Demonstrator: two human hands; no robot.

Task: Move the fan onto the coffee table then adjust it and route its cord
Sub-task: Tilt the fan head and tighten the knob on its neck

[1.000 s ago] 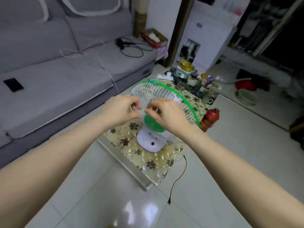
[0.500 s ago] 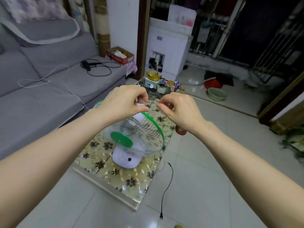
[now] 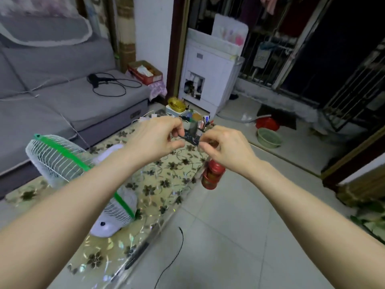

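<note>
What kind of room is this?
Most likely a home living room: there is a grey sofa, a low coffee table with a flowery top, and a small fan standing on it.

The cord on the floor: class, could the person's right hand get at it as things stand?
Probably not yet: the right hand and left hand pinch a small dark item, though bare tiles around the cord leave it reachable.

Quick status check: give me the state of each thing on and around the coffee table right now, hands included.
fan: standing on the coffee table, head tilted back
cord: trailing loose on the floor, unplugged
left hand: pinching a small dark item
right hand: pinching the same item
red jar: upright beside the table
</note>
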